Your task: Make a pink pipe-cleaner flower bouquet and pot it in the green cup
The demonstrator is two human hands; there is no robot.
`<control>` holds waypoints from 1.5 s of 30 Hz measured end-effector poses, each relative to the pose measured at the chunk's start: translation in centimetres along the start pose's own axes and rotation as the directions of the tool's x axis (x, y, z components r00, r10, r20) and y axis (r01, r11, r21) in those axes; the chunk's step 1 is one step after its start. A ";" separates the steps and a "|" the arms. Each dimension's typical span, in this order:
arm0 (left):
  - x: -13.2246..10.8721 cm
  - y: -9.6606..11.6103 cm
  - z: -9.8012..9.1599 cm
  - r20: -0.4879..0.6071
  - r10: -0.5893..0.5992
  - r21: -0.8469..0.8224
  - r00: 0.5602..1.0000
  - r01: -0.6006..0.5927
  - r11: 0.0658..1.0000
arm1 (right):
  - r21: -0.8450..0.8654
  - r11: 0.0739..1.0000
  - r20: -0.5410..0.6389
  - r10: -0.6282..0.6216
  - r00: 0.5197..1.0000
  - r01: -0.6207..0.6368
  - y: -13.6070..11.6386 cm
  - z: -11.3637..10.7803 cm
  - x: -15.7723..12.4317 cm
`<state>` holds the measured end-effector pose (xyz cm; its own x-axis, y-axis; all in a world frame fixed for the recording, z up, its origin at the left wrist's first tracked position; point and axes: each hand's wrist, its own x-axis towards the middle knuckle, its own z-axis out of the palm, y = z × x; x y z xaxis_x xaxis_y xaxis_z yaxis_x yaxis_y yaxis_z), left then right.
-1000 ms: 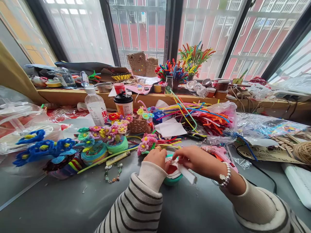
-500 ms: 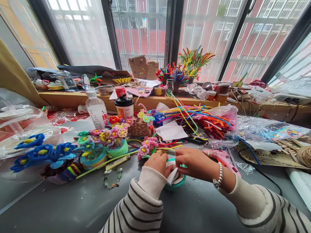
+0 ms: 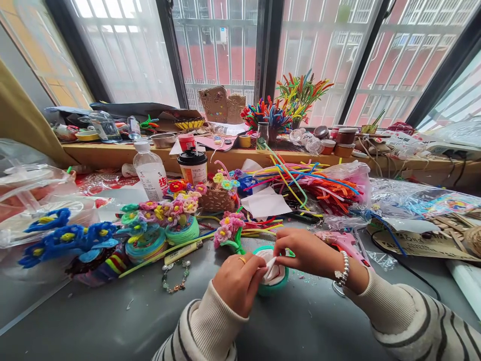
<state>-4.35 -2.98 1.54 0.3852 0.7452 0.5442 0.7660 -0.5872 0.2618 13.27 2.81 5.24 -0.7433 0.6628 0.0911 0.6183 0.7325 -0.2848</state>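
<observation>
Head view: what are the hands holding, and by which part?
A white paper in the green cup; the left hand and right hand pinch its edges.

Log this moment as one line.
left hand: pinching white paper | right hand: pinching same paper over green pot | glue gun: lying beside right wrist

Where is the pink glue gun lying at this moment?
In the head view, the pink glue gun lies on the grey table right of centre, just behind the right hand and near the pipe cleaner pile.
</observation>
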 end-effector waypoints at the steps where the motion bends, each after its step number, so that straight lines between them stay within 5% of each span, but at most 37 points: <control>1: -0.1 0.0 0.0 -0.031 0.021 0.000 0.999 -0.021 1.000 | -0.001 1.000 0.002 -0.004 1.000 0.004 -0.1 0.0 0.1; 7: 0.2 2.0 -0.4 -0.335 0.195 0.140 0.922 -0.156 0.978 | 0.004 1.000 0.000 -0.008 1.000 0.008 0.1 -0.1 0.2; 9: 0.0 3.1 0.0 -0.315 0.239 0.177 0.919 -0.191 0.966 | 0.012 1.000 0.001 -0.010 1.000 0.010 0.2 -0.1 0.1; 12: -0.6 4.2 1.4 -0.261 0.163 0.283 0.951 -0.086 0.955 | 0.012 1.000 0.005 -0.006 1.000 0.006 0.2 0.0 0.1; 17: -0.8 3.7 2.8 -0.171 0.125 0.370 0.977 -0.054 0.927 | -0.008 1.000 0.038 0.003 0.999 -0.002 0.1 -0.2 0.2; 23: -0.5 3.1 2.4 -0.120 0.119 0.254 0.986 -0.086 0.963 | -0.052 0.998 0.075 -0.018 0.997 0.022 -0.1 -0.1 0.3; 30: -0.6 1.9 0.3 -0.233 0.096 0.088 0.968 -0.078 0.993 | -0.149 0.985 0.038 -0.086 0.996 0.091 -0.3 0.5 0.2; 38: 0.3 0.2 -0.5 0.052 -0.051 0.157 0.997 0.042 0.987 | -0.072 0.994 0.022 -0.077 0.997 0.078 -0.5 0.4 -0.4; 45: 1.6 -1.0 -0.1 0.182 -0.007 -0.067 0.983 0.020 0.998 | 0.081 0.995 -0.059 -0.054 0.997 0.059 -0.9 0.9 -0.8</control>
<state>-4.50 -1.19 2.23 0.4672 0.7945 0.3879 0.7372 -0.5923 0.3251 13.06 1.47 4.54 -0.7594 0.6299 0.1627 0.5504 0.7554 -0.3556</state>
